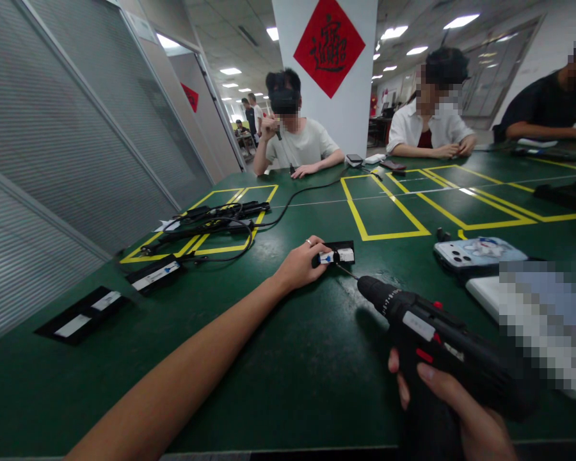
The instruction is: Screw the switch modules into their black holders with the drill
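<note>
My right hand (461,397) is wrapped round the grip of a black cordless drill (427,326) with red buttons. The drill's thin bit points left and away from me, its tip at or very near a small black piece with white labels (346,255); I cannot tell whether they touch. My left hand (310,261), a ring on one finger, reaches across the table and holds the left end of that piece with its fingers closed. Part of the piece is hidden under those fingers.
Two similar black pieces, one nearer (84,317) and one farther (154,274), lie at left. Behind them is a bundle of black cables and rods (211,224). Right of the drill are a phone (480,251) and a blurred white object (489,298). People sit across the green table (249,397).
</note>
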A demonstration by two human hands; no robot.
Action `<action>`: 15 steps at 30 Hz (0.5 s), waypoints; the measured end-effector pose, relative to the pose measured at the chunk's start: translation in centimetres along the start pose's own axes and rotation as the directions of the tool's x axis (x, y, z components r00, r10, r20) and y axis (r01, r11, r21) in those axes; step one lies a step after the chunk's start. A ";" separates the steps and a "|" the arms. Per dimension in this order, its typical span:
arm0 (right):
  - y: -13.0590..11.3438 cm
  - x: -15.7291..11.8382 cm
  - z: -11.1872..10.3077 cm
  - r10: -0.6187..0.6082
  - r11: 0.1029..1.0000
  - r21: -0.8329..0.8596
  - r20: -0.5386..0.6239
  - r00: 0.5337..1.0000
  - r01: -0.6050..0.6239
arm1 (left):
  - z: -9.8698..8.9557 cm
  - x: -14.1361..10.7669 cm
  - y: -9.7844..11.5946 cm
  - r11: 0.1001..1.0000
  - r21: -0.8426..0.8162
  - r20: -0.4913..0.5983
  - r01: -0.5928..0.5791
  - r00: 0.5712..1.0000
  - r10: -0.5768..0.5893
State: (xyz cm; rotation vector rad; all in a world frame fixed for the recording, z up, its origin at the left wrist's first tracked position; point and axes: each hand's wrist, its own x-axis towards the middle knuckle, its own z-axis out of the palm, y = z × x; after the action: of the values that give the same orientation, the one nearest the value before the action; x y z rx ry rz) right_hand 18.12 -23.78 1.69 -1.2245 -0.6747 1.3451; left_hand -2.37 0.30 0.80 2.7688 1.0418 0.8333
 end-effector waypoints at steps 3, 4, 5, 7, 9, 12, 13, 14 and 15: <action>0.1 0.1 -0.1 0.022 1.000 -0.016 0.002 1.000 -0.022 | 0.0 0.0 0.0 1.000 0.002 0.003 0.001 1.000 -0.001; 0.1 0.1 -0.2 0.024 0.999 -0.021 -0.001 1.000 -0.024 | 0.0 0.0 0.0 1.000 0.003 0.005 0.002 1.000 -0.002; 0.1 0.0 -0.2 0.022 0.999 -0.026 -0.005 1.000 -0.022 | -0.1 0.0 0.0 1.000 0.004 0.007 0.003 1.000 -0.003; 0.2 0.0 -0.2 0.018 0.999 -0.033 -0.003 1.000 -0.018 | -0.1 0.0 0.0 1.000 0.005 0.011 0.002 1.000 -0.002; 0.2 -0.2 -0.1 0.022 0.999 -0.035 -0.015 1.000 -0.022 | -0.1 0.0 0.0 1.000 0.005 0.011 0.001 1.000 -0.001; 0.0 -0.4 0.4 0.001 0.999 -0.050 -0.078 0.997 -0.005 | 0.0 0.0 0.0 1.000 0.003 0.011 0.000 1.000 0.000; -0.1 -0.5 0.5 -0.014 0.998 -0.060 -0.100 0.995 0.008 | 0.0 0.0 0.0 1.000 0.003 0.010 0.001 1.000 -0.001; -0.3 -0.6 0.7 -0.030 0.997 -0.068 -0.116 0.993 0.022 | 0.0 0.0 0.0 1.000 0.003 0.009 0.001 1.000 -0.001; -0.4 -0.6 0.8 -0.044 0.997 -0.074 -0.125 0.991 0.035 | 0.1 0.0 0.0 1.000 0.004 0.007 0.001 1.000 -0.001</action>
State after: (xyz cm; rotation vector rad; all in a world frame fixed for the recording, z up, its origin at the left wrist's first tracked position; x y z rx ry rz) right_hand 17.43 -24.10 2.44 -1.3350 -0.6590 1.2084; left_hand -2.35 0.31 0.75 2.7727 1.0447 0.8215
